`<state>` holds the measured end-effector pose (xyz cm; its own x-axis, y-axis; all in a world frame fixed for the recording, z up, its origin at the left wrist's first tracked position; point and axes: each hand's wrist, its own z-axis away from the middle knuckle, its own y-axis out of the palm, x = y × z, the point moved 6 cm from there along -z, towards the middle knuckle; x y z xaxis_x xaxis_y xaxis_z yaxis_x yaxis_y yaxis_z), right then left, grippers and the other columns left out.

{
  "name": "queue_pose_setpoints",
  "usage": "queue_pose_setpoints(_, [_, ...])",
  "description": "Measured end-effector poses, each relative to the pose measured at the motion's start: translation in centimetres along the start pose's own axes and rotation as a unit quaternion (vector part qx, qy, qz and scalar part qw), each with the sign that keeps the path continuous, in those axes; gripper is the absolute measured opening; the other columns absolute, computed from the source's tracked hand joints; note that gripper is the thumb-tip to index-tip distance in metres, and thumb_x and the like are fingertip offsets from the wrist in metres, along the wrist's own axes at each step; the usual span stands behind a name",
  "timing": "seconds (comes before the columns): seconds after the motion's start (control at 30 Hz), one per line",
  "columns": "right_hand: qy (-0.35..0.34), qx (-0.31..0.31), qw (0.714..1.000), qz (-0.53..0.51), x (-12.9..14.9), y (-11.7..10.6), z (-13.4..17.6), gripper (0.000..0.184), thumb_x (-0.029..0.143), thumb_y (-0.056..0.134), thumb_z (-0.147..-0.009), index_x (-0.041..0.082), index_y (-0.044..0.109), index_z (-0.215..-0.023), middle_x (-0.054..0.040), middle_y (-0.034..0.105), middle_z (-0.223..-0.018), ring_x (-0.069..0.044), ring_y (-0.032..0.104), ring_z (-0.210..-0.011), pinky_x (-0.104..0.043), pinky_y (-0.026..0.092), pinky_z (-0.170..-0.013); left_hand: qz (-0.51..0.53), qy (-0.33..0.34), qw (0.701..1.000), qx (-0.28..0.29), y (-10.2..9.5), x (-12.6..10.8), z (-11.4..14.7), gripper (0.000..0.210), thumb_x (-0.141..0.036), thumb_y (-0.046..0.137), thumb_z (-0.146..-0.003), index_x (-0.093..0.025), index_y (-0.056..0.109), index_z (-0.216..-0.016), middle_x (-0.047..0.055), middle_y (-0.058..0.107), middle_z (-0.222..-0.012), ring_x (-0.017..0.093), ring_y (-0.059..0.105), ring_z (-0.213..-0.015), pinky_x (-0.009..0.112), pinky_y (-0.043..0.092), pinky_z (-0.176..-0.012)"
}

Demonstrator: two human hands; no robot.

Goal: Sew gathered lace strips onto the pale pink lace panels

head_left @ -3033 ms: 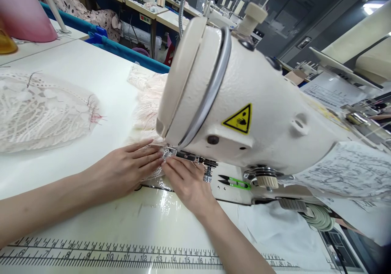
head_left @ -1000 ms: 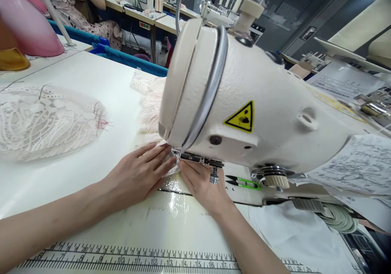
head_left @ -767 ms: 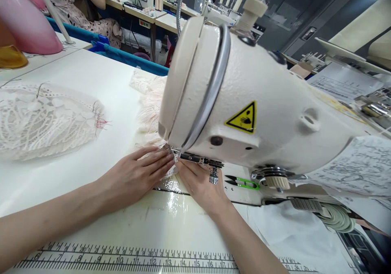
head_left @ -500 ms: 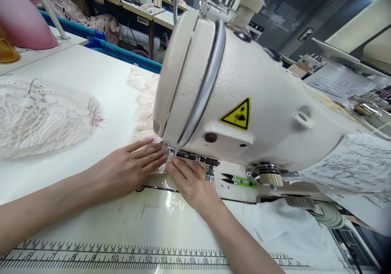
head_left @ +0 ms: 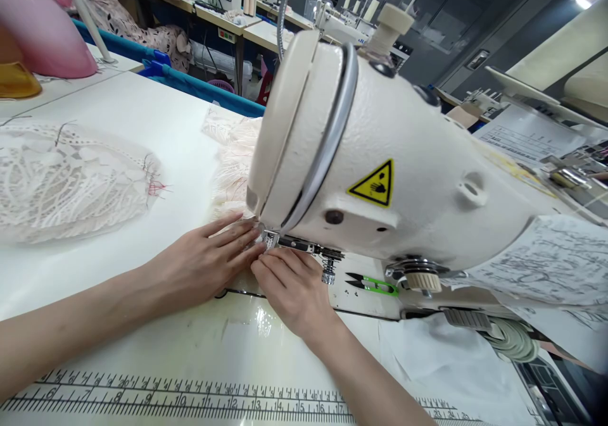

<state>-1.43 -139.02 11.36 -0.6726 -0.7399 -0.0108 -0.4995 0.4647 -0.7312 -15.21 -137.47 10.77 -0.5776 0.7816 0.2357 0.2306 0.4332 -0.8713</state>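
Observation:
My left hand point(head_left: 204, 261) lies flat with its fingers stretched out, pressing pale lace fabric point(head_left: 234, 160) onto the table beside the needle area of a sewing machine point(head_left: 418, 141). Close to its fingertips, my right hand point(head_left: 297, 293) is closed, its fingers curled at the lace's near edge just in front of the presser foot point(head_left: 270, 240). The hand covers most of what it pinches. The lace runs back behind the machine head. Green-handled thread snips point(head_left: 380, 286) lie on the machine bed, right of my right hand.
A separate white lace piece point(head_left: 71, 185) with loose red threads lies at left. A ruler strip point(head_left: 209, 400) crosses the near table edge. White cloth point(head_left: 441, 356) rests at right. A pink lamp-like shade point(head_left: 42, 27) stands at far left; a seated person point(head_left: 118, 14) is behind.
My right hand has drawn slightly back and left, its fingers now more curled. The left hand keeps its place on the lace. The whole view has shifted a little.

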Motion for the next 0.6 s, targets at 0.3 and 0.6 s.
queue_pose_setpoints(0.3, [0.105, 0.038, 0.99, -0.091, -2.2, 0.4, 1.2, 0.029, 0.008, 0.045, -0.1, 0.019, 0.068, -0.114, -0.0033, 0.079, -0.109, -0.015, 0.074, -0.091, -0.031, 0.052, -0.08, 0.097, -0.028, 0.995, 0.004, 0.5, 0.8, 0.2, 0.045, -0.021, 0.038, -0.103, -0.021, 0.067, -0.137, 0.001, 0.07, -0.141, 0.018, 0.059, -0.139, 0.037, 0.024, -0.132])
queue_pose_setpoints(0.6, [0.058, 0.086, 0.993, -0.05, -1.2, 0.0, 1.0, 0.03, 0.004, 0.052, -0.097, 0.024, 0.073, -0.103, -0.0005, 0.077, -0.109, -0.017, 0.067, -0.096, -0.034, 0.042, -0.074, 0.094, -0.02, 0.995, -0.014, 0.2, 0.7, 0.3, 0.044, -0.026, 0.037, -0.107, -0.018, 0.064, -0.141, 0.003, 0.07, -0.139, 0.02, 0.059, -0.14, 0.037, 0.03, -0.13])
